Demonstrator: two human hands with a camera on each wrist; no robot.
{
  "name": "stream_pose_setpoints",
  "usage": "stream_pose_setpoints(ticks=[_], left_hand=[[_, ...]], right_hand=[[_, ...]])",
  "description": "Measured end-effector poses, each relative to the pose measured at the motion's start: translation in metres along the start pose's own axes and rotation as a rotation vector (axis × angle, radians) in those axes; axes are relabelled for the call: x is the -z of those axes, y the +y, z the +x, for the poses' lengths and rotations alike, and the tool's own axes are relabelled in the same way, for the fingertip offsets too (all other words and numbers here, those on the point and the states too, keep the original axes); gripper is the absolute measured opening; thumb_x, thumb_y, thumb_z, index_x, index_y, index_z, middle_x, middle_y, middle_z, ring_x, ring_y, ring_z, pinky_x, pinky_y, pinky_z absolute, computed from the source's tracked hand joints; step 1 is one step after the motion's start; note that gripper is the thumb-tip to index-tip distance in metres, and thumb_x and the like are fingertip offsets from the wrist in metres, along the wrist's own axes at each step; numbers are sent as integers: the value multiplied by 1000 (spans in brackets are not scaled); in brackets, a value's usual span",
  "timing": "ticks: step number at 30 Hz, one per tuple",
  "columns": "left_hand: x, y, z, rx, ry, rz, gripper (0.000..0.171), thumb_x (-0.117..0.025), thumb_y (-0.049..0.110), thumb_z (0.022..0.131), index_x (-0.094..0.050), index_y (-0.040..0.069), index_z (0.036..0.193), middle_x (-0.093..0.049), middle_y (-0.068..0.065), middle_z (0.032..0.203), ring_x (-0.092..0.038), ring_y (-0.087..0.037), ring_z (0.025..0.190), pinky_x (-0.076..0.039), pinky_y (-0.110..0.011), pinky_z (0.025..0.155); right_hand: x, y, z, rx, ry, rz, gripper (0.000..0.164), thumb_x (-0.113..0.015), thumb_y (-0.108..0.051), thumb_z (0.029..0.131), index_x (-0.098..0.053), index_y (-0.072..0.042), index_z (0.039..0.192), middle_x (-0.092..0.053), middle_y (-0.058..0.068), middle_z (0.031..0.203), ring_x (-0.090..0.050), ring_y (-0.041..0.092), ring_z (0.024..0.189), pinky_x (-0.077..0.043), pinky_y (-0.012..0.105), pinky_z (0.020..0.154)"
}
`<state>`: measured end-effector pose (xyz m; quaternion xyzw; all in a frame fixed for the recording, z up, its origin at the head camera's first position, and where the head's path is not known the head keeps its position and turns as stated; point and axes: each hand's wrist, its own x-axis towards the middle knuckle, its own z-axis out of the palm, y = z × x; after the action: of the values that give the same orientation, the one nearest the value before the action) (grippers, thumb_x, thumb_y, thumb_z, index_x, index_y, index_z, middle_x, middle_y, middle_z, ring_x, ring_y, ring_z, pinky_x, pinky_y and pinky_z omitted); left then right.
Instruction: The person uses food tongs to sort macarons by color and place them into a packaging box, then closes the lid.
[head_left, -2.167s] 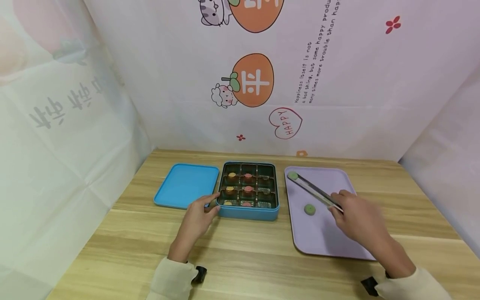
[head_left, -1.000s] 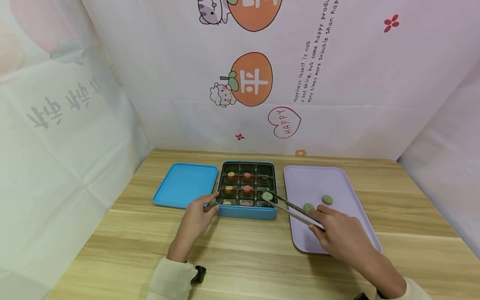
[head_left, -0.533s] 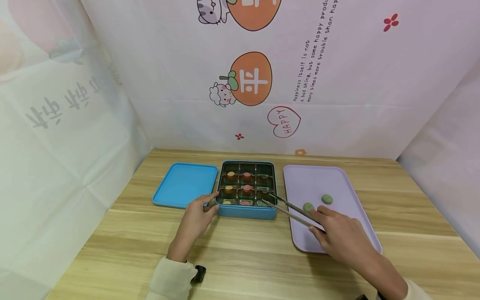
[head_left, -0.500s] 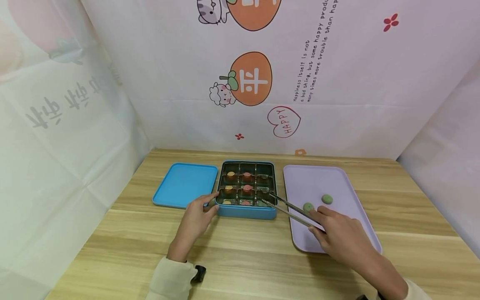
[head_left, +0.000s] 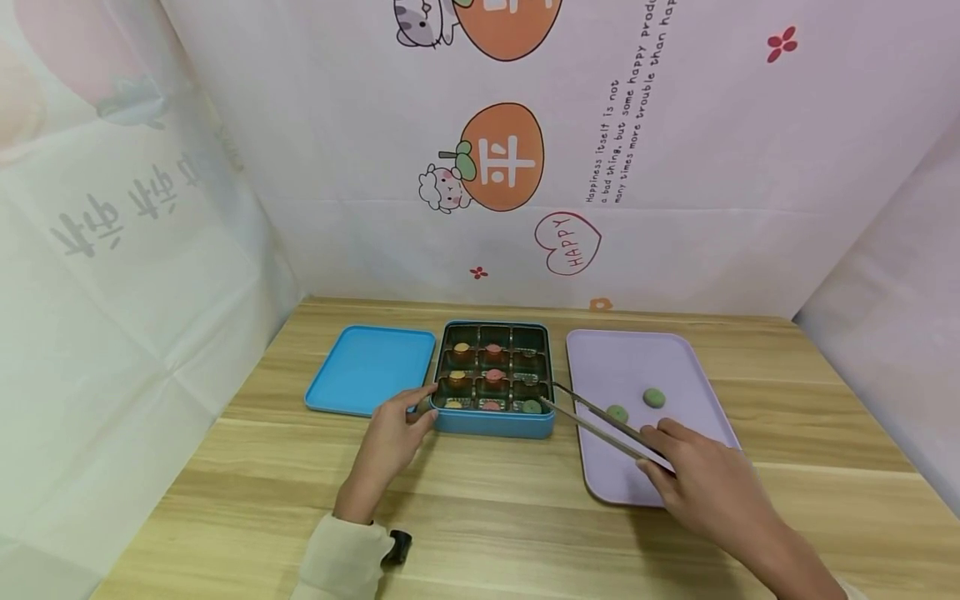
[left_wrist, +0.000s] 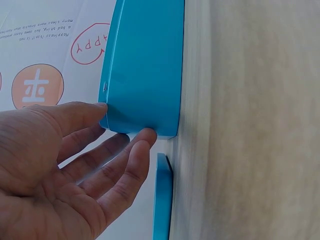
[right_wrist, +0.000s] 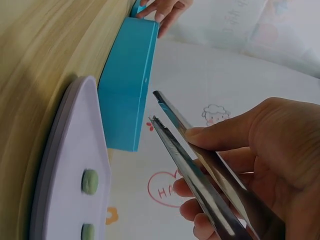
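Note:
My left hand holds the near left corner of a blue tin box, thumb and fingertips on its walls. Inside, a dark compartment insert bears yellow and pink round sweets, and a green round sweet sits in the near right compartment. In my right hand I grip metal tongs; their serrated tips stand apart with nothing between them, by the box's right rim. Two more green sweets lie on the lilac tray under and beyond the tongs.
A blue lid lies flat left of the box, on the wooden table. Behind the table hangs a printed white cloth, with more cloth at both sides.
The tongs carried a green sweet from the tray to the box's near right compartment and let it go. My right hand then drew back rightward; my left hand stayed at the corner.

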<state>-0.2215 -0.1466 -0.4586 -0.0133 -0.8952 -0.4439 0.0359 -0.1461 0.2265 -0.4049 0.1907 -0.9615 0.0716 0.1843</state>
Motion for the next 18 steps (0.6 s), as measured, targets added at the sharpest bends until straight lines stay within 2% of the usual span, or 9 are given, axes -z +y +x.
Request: stream_pose_setpoints(ticks=[6,13,18], left_hand=[[1,0,0,-6,1,1,46,-72,13,100,-65,14,145,-57,-19,153,-74,-29,108,-54,-27,63],[2,2,-1,5,-4,-5,46,-71,13,101,-64,14,146,-56,-19,154,-74,-26,101,-51,-27,57],[1,3,-2,4,-5,-2,46,-71,13,101,-64,14,146,-56,-19,154,-74,-26,101,-51,-27,57]], right_hand=[[2,17,-15,-37,-4,-28,26,-89,-18,79,-78,-14,102,-64,-9,87,-49,2,63,-42,29,48],[2,34,-29,-129,-83,-24,24,-87,-16,82,-78,-12,104,-61,-7,84,-50,6,63,-42,34,48],[0,42,-33,-156,-117,-32,24,-86,-16,83,-78,-9,104,-62,-3,84,-53,10,65,-44,37,48]])
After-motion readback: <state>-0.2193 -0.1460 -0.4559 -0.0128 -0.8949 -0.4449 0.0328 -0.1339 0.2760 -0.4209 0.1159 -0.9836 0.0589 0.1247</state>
